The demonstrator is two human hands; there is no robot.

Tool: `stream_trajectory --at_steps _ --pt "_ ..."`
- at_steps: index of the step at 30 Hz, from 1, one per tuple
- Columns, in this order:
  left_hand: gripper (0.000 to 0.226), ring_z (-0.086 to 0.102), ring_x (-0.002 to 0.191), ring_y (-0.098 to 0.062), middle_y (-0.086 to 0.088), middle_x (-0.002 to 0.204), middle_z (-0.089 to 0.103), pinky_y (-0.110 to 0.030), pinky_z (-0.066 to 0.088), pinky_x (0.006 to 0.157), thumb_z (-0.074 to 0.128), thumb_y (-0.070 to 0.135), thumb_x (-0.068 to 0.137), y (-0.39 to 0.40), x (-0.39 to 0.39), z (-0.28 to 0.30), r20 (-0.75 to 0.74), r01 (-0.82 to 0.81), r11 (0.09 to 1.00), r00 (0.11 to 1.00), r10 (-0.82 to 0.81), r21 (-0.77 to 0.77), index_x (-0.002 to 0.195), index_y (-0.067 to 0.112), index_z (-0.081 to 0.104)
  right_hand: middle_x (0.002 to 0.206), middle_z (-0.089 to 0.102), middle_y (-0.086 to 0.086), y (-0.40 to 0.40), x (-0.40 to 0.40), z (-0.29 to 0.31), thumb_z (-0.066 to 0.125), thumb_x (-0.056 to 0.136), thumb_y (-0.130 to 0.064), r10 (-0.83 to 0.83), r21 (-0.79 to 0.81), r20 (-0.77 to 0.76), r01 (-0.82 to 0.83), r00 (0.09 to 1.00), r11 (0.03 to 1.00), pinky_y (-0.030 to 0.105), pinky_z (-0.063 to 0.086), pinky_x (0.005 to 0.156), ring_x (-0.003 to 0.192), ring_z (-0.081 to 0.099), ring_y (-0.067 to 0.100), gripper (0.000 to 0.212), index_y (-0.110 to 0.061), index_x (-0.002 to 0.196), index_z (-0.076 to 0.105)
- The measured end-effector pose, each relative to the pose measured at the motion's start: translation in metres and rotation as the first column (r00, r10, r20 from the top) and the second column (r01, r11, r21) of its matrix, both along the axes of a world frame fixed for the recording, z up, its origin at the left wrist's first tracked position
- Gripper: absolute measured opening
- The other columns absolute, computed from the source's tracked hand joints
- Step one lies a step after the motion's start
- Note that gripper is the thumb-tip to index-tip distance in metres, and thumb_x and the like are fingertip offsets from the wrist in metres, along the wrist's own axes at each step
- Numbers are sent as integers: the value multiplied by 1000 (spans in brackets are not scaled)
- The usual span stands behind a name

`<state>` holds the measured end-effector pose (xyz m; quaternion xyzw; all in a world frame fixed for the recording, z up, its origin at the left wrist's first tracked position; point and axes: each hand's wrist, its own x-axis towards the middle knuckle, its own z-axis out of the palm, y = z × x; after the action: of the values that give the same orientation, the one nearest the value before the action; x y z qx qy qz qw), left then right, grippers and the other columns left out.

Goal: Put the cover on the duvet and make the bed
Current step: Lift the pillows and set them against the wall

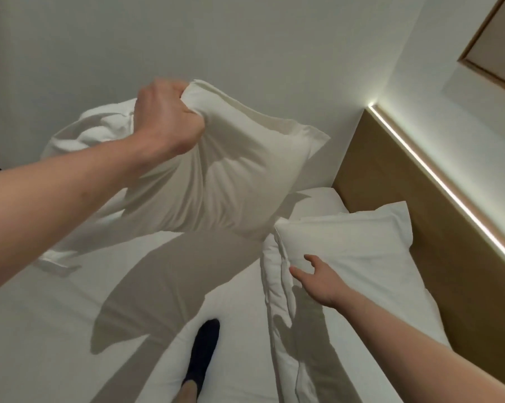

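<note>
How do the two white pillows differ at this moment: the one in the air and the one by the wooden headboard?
The lifted white pillow hangs clear of the bed, gripped at a bunched corner by the left hand. The white pillow by the wooden headboard rests on the mattress, at; the open right hand reaches for it. Both have white flanged cases.

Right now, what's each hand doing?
Left hand: gripping the raised pillow.
Right hand: open, fingers on the pillow by the headboard.
</note>
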<state>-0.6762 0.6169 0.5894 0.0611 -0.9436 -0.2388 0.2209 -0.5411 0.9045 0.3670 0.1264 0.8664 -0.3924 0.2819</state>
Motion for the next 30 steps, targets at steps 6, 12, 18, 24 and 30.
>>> stream_trajectory --at_steps 6,12,18,24,30 --pt "33 50 64 -11 12 75 58 -47 55 58 64 8 54 44 106 67 -101 97 885 993 -57 455 87 12 71 162 35 1 10 70 57 43 84 -85 -184 -231 247 242 952 942 47 42 106 142 41 30 98 -23 159 29" --pt "36 58 62 -14 1 73 64 -31 52 58 67 -10 44 108 193 101 -174 157 507 985 -13 848 71 15 67 149 49 8 46 142 88 32 63 -101 -320 -476 547 602 774 641 57 43 103 134 47 42 115 -30 154 39" --pt "76 72 100 -42 -26 118 69 -63 57 85 78 6 39 143 249 78 79 -53 115 970 -231 992 114 -5 69 134 59 1 85 149 113 57 78 -84 -558 -638 512 724 653 262 59 50 95 121 57 31 83 -29 141 53" --pt "63 70 102 -45 -28 117 69 -62 55 92 82 12 50 179 298 53 141 -98 150 939 -312 984 110 -6 72 112 64 -3 156 138 142 69 95 -28 -837 -708 140 645 529 289 45 57 90 104 66 22 43 -22 135 54" --pt "32 74 73 -11 0 84 78 -25 55 60 83 9 68 193 346 3 214 -58 477 936 -279 877 98 2 76 112 68 -3 219 116 183 63 90 -32 -841 -625 -302 573 449 530 38 55 96 107 66 26 24 -23 112 64"
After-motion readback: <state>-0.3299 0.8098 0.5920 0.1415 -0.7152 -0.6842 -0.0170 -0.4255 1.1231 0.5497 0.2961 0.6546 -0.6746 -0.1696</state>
